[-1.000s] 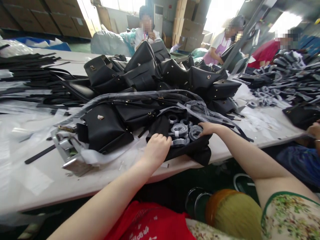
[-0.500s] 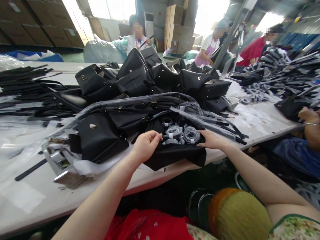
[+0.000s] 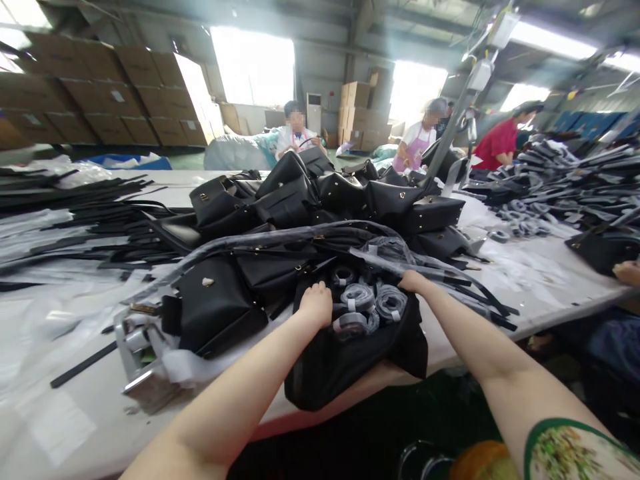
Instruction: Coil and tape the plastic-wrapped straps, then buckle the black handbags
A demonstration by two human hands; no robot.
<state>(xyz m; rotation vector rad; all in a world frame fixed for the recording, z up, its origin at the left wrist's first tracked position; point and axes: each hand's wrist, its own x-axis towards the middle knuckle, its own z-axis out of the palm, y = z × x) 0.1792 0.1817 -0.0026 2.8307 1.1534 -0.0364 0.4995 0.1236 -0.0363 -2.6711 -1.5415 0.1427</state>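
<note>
A black cloth bag [image 3: 330, 373] lies at the table's near edge, its mouth spread wide. Inside are several coiled straps [image 3: 391, 301] in clear plastic with white bands. My left hand [image 3: 317, 305] is closed on the left side of the bag's rim, its fingertips partly hidden. On the far right side of the mouth, my right hand [image 3: 412, 281] grips the rim, with the fingers mostly behind the cloth. A long plastic-wrapped strap [image 3: 270, 235] arches across just behind the bag. A black handbag [image 3: 215, 307] with a small metal clasp sits left of my left hand.
A metal tape dispenser [image 3: 147, 387] stands at the left front of the white table [image 3: 55, 433]. Black handbags [image 3: 290, 197] are heaped behind the bag. Loose straps [image 3: 90, 233] cover the left, and wrapped straps [image 3: 565, 180] pile up at right. Several people work beyond.
The view has tilted upward. My hands have spread the bag's mouth wider, showing more of the coils, and its near side bulges lower over the table edge. My left hand has turned knuckles up.
</note>
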